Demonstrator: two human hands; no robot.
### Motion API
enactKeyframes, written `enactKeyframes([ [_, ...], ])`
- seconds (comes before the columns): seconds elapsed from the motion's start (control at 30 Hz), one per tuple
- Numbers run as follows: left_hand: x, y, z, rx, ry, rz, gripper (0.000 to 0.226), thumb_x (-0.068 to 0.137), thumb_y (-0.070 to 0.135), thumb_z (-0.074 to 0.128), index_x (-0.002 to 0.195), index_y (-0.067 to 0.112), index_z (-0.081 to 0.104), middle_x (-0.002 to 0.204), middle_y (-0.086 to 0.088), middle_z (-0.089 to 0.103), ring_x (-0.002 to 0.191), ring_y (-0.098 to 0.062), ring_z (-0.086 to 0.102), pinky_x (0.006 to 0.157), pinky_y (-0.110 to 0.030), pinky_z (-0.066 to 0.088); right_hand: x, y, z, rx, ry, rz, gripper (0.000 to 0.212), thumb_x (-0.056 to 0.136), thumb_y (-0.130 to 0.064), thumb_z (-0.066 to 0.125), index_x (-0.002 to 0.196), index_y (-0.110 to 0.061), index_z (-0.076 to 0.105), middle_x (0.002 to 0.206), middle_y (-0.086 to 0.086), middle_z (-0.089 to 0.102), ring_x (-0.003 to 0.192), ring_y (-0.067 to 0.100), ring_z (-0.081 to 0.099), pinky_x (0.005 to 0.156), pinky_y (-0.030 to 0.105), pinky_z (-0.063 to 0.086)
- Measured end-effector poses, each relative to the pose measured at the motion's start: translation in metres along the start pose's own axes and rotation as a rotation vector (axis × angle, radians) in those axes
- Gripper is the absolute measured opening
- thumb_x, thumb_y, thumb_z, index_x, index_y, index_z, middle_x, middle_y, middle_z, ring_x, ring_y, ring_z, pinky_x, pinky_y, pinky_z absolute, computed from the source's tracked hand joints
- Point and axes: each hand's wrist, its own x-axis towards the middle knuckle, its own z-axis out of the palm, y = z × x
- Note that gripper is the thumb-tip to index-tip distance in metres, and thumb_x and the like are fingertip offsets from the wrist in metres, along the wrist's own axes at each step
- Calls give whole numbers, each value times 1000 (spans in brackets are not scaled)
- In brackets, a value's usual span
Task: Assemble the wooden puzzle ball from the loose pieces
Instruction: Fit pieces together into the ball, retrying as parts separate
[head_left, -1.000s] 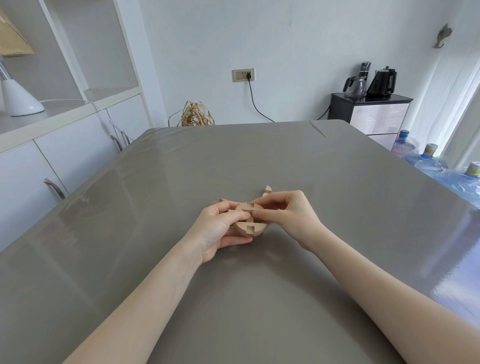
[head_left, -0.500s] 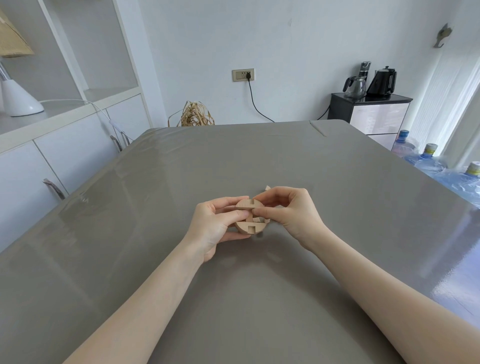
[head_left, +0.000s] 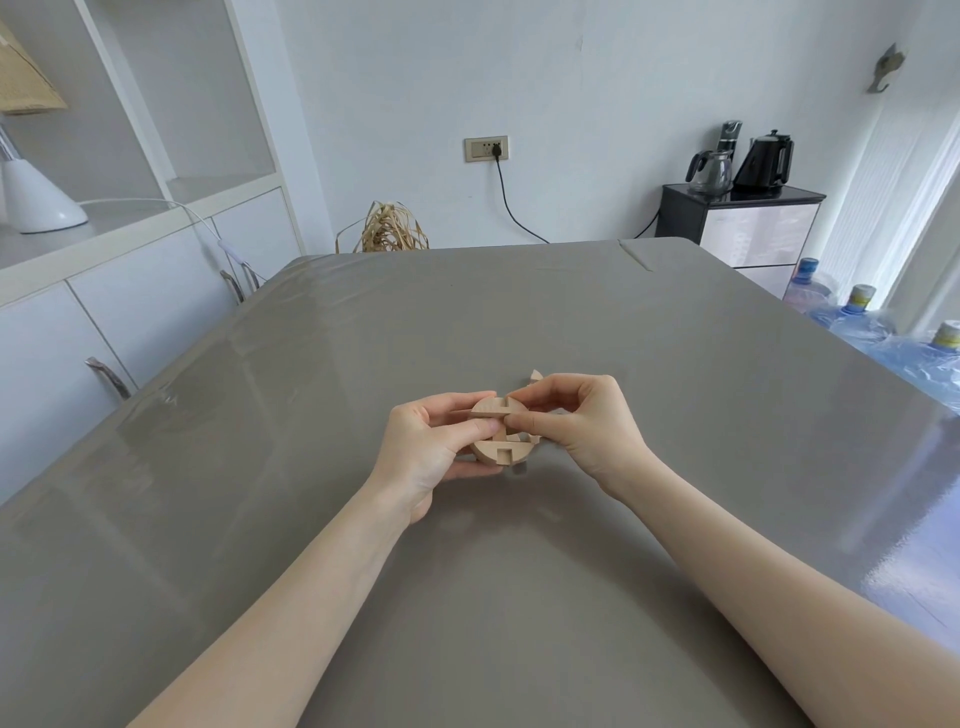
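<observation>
You are gripping the part-built ball (head_left: 500, 434) at table (head_left: 623, 364) centre, left hand (head_left: 431, 447) at nine o'clock, right hand (head_left: 582, 421) at three; next, seat the spare piece (head_left: 535, 376) lying at one o'clock

This looks like a room in a home. Far past the hands, two kettles (head_left: 740, 161) sit on a small dark cabinet (head_left: 748, 228). Big water bottles (head_left: 852, 322) stand to the right. White cupboards (head_left: 130, 312) and a lamp (head_left: 36, 202) are on the left.
</observation>
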Motion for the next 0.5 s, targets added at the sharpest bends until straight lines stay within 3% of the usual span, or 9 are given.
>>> enactKeyframes([
  [0.27, 1, 1, -2, -20, -33, -53, 22, 80, -5, 67, 100, 5, 70, 86, -14, 73, 73, -27, 71, 61, -36, 60, -1, 0, 1, 2, -9, 8, 9, 72, -6, 79, 78, -9, 75, 73, 0, 74, 68, 7, 67, 72, 22, 52],
  [0.43, 3, 0, -4, -52, -73, -80, 24, 84, -3, 63, 107, 3, 68, 82, -13, 73, 72, -27, 72, 63, -35, 60, -1, -2, 0, 23, 4, 24, 10, 72, -4, 78, 81, -8, 75, 77, 9, 75, 70, 16, 69, 74, 33, 56],
  [0.5, 3, 1, -4, -61, -95, -82, 25, 86, -2, 60, 110, 2, 67, 87, -16, 72, 75, -29, 71, 66, -36, 60, -2, -3, 0, 34, 19, 30, 11, 72, -6, 79, 80, -12, 76, 76, 7, 75, 69, 14, 69, 68, 28, 55],
])
